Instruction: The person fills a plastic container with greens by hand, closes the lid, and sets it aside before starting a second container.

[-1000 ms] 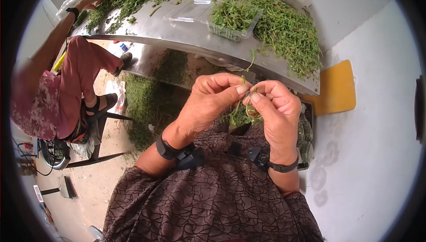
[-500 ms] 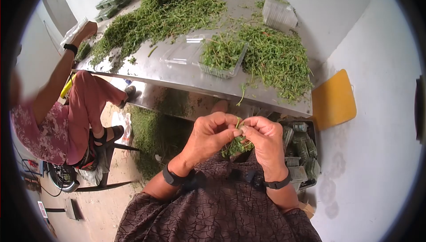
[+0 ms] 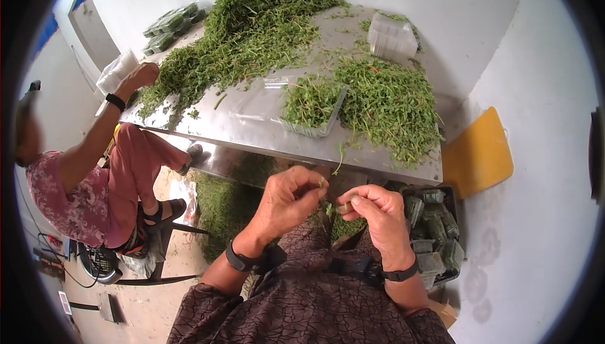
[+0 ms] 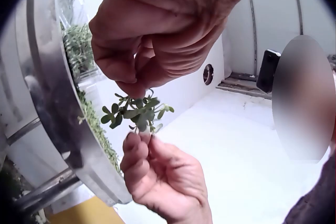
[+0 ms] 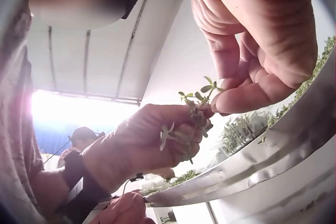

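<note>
Over the lap, in the head view, my left hand point(image 3: 287, 202) pinches a small leafy green sprig point(image 4: 139, 112) between thumb and fingertips. My right hand point(image 3: 380, 218) is close beside it, thumb and index finger together at the sprig's other end, as the left wrist view shows. Round, fleshy leaves spread between the two sets of fingertips. In front of the hands, on the metal table point(image 3: 208, 131), stands a clear plastic box point(image 3: 318, 131) partly filled with greens point(image 3: 309, 101); its lid point(image 3: 255, 105) lies opened to the left.
Heaps of greens point(image 3: 391, 107) cover much of the tabletop. Stacked clear boxes point(image 3: 392, 36) stand at the back right. Below right, a dark crate point(image 3: 455, 208) holds filled boxes point(image 3: 435, 230), near a yellow board point(image 3: 479, 155). Another person point(image 3: 82, 199) sits at the left, reaching over the table.
My fingertips, together half a second ago, have drawn a little apart, left hand slightly up and left. The head view has tilted up, showing more of the table's far side.
</note>
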Demonstrator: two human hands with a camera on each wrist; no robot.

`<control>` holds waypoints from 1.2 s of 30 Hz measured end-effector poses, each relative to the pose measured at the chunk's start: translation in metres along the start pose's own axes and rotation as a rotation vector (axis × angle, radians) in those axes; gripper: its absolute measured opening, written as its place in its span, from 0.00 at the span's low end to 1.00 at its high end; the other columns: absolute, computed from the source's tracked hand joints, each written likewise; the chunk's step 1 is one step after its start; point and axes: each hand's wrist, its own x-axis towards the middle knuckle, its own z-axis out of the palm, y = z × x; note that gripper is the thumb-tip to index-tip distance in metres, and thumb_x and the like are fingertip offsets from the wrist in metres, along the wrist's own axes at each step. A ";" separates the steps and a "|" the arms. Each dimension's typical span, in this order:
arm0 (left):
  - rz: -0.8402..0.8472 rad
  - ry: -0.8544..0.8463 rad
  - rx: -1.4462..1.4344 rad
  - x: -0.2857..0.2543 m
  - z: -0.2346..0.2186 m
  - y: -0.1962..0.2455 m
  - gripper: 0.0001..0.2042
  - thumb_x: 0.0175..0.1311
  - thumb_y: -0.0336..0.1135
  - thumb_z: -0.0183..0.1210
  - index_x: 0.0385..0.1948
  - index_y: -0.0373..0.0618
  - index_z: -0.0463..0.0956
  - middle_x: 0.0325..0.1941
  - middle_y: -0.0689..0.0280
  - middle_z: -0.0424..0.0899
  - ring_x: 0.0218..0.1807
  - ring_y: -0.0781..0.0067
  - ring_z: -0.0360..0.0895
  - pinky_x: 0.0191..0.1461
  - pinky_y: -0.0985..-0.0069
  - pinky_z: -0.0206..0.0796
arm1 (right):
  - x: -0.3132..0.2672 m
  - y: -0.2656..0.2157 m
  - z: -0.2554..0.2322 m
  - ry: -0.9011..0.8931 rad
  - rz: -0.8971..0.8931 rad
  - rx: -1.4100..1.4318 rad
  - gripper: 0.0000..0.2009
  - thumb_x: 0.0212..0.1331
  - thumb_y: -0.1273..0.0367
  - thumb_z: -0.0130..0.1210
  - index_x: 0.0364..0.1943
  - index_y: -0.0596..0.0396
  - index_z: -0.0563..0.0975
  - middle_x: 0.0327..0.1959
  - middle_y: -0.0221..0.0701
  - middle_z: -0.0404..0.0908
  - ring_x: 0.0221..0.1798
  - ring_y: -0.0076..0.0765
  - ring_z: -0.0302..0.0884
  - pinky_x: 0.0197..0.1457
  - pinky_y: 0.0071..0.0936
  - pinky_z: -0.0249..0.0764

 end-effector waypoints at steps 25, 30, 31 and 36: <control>0.602 0.495 0.688 0.099 -0.026 -0.018 0.08 0.57 0.28 0.60 0.37 0.38 0.79 0.50 0.52 0.81 0.59 0.51 0.74 0.67 0.56 0.58 | 0.006 0.015 -0.025 0.040 0.067 -0.180 0.08 0.63 0.76 0.49 0.37 0.64 0.80 0.32 0.33 0.83 0.32 0.22 0.80 0.35 0.18 0.76; 0.646 0.676 0.737 0.067 -0.051 -0.035 0.06 0.58 0.24 0.57 0.36 0.38 0.79 0.52 0.54 0.80 0.61 0.53 0.73 0.67 0.57 0.59 | 0.007 0.013 -0.023 0.055 0.030 -0.244 0.08 0.64 0.75 0.50 0.39 0.64 0.79 0.33 0.33 0.83 0.33 0.22 0.80 0.37 0.18 0.76; 0.638 0.684 0.734 0.062 -0.055 -0.041 0.06 0.58 0.24 0.57 0.36 0.38 0.79 0.52 0.54 0.80 0.61 0.53 0.73 0.67 0.57 0.59 | 0.008 0.012 -0.021 0.071 -0.006 -0.269 0.08 0.64 0.75 0.50 0.40 0.64 0.79 0.34 0.34 0.83 0.34 0.22 0.80 0.38 0.18 0.76; 0.551 0.837 0.735 0.047 -0.069 -0.064 0.09 0.59 0.23 0.55 0.41 0.38 0.76 0.54 0.54 0.78 0.60 0.50 0.72 0.64 0.59 0.63 | 0.023 -0.014 -0.018 0.095 -0.365 -0.655 0.09 0.63 0.73 0.53 0.44 0.63 0.79 0.43 0.39 0.82 0.42 0.34 0.81 0.46 0.27 0.76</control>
